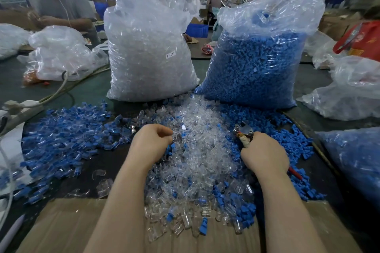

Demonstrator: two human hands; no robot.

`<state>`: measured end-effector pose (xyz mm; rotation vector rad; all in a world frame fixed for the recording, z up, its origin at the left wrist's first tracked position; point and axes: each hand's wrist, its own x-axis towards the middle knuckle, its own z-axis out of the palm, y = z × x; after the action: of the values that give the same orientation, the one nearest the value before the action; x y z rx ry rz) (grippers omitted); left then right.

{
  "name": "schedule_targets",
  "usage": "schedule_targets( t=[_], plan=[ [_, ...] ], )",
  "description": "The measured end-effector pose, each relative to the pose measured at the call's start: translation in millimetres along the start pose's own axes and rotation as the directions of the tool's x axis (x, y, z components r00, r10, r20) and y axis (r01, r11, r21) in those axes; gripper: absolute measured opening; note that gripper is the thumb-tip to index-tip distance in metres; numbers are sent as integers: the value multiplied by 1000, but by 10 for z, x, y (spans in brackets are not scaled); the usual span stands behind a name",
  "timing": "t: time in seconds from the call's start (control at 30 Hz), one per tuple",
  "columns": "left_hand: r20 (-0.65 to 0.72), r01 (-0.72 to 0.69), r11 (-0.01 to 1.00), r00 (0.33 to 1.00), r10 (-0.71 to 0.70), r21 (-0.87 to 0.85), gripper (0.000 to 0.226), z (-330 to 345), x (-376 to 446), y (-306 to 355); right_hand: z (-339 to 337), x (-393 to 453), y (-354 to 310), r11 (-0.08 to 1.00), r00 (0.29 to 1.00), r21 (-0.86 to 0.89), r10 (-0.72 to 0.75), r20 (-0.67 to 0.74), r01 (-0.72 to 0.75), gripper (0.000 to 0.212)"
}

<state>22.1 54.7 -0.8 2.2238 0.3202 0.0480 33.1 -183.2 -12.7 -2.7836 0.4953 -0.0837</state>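
1. Hands: two, both mine. My left hand [153, 144] sits knuckles-up on the clear pieces [197, 150], fingers curled in with the tips buried among them (I cannot tell whether they pinch one).
2. My right hand [265, 154] grips one pair of pliers [244, 131]. The fingers wrap the handles, the metal head pokes out past my thumb, and a red handle tip shows by my wrist.
3. Three loose heaps lie on the table, each far too many to count. The clear pieces are between my hands, the blue pieces [287, 129] are on the right, and a mixed heap [61, 129] is on the left.
4. Two big bags stand upright behind the heaps, just beside each other. One is a clear-piece bag [148, 47] and the other a blue-piece bag [257, 63].
5. One cardboard sheet [61, 228] lies under my forearms.
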Motion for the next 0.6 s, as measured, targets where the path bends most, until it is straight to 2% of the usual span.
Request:
schedule_targets(
  t=[0.07, 0.2, 0.3, 0.43, 0.6],
  plan=[
    [14, -39, 986, 999, 37, 161, 19, 79, 26, -8, 3, 1, 0, 1000, 1000, 11, 14, 3, -14, 17],
    [50, -78, 960, 996, 67, 268, 23, 137, 43, -4, -3, 6, -14, 999, 1000, 32, 20, -6, -20, 15],
    [96, -113, 949, 992, 88, 293, 28, 143, 44, -8, -24, 5, -20, 999, 999, 43, 23, -45, -21, 15],
    [43, -103, 955, 995, 95, 277, 17, 175, 22, -13, -29, 2, -19, 997, 994, 81, 12, -104, -4, 16],
    [9, -102, 966, 995, 103, 239, 16, 158, 20, -38, -25, 23, -26, 990, 986, 130, -28, -163, 50, 18]
  ],
)
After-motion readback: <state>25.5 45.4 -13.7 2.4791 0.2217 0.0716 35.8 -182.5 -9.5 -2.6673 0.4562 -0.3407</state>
